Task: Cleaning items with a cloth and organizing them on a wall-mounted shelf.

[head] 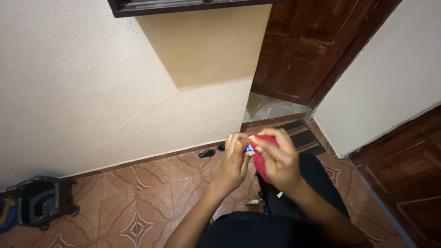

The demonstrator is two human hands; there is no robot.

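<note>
Both hands meet mid-air: right hand (281,161) fingers grip the red cloth (262,158) hanging downward, left hand (235,158) fingers pinch its top edge.

head camera looks down, close over hands (259,158).

Two hands raised together over the lap: left hand (235,158), right hand (278,160). One red cloth item (262,158) pinched between them, with one small blue-and-white patch (249,148) showing at its edge. Two dark wooden doors: one open door (312,46) at the top, one door (406,177) at the right edge. Two dark sandals: one sandal (206,153) by the wall, a second sandal (222,147) just beside it. One dark striped mat (303,135) at the threshold. One grey wheeled object (41,202) at the left.
</note>
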